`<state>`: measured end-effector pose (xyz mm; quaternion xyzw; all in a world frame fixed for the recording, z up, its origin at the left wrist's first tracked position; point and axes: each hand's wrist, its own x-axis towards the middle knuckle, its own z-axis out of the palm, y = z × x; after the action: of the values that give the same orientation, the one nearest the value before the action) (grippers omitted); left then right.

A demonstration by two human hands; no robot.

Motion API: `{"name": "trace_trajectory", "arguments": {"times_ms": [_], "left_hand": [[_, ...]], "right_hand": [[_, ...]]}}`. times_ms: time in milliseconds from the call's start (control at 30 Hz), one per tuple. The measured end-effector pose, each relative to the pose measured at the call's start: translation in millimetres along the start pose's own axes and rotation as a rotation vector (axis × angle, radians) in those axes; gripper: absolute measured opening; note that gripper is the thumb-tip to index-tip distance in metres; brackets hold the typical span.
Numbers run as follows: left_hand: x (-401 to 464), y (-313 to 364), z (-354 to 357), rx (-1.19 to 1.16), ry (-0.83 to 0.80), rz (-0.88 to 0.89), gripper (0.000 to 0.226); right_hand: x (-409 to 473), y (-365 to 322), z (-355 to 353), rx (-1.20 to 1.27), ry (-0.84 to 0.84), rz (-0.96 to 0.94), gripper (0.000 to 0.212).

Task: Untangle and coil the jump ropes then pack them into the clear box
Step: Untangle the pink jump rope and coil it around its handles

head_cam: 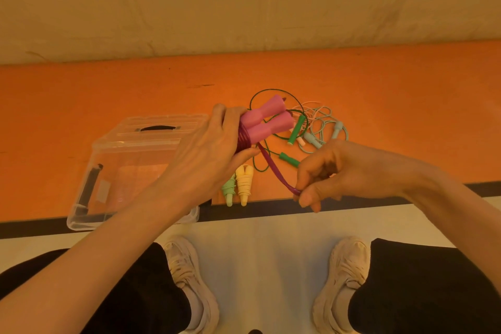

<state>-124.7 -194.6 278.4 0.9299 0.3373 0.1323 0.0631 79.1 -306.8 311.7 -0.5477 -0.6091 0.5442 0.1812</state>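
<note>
Left hand point(214, 141) grips the pink handles point(267, 123) with purple rope point(273, 168) coiled round them, while the right hand point(320, 173) pinches the rope's loose end. On the orange bench point(108, 89), the clear box point(130, 168) lies at left; its contents are unclear. Two coiled ropes point(238, 184) rest beside it; tangled green and pale ropes point(306, 127) lie behind.

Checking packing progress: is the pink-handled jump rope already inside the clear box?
No, the left hand grips the pink-handled jump rope above the table, outside the clear box, while the right hand pinches its cord.
</note>
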Motion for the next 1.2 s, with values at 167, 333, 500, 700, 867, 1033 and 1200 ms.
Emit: {"name": "trace_trajectory", "arguments": {"times_ms": [167,333,500,700,867,1033,1200], "left_hand": [[1.1,3.1,2.2,0.115,-0.02,0.04,0.066],[0.5,4.1,0.8,0.097,-0.026,0.021,0.067],[0.2,5.8,-3.4,0.076,-0.002,0.01,0.076],[-0.2,3.1,-0.9,0.062,0.016,0.004,0.06],[2.2,0.3,-7.7,0.093,0.036,0.007,0.057],[4.2,-5.7,-9.8,0.16,0.037,0.008,0.058],[3.8,-5.0,-8.6,0.165,0.029,0.02,0.058]], "right_hand": [[7.2,-5.3,8.1,0.08,-0.047,-0.062,0.011],[14.2,-11.9,15.2,0.156,-0.052,-0.125,0.01],[16.2,-14.4,20.1,0.233,-0.02,-0.155,0.009],[13.7,-13.6,16.4,0.214,-0.041,-0.104,0.017],[-6.6,-13.8,-8.4,0.149,0.038,-0.061,0.035],[-34.2,-4.7,-44.5,0.033,0.123,0.037,0.047],[-43.9,6.2,-62.0,0.006,0.439,-0.058,0.054]]}}
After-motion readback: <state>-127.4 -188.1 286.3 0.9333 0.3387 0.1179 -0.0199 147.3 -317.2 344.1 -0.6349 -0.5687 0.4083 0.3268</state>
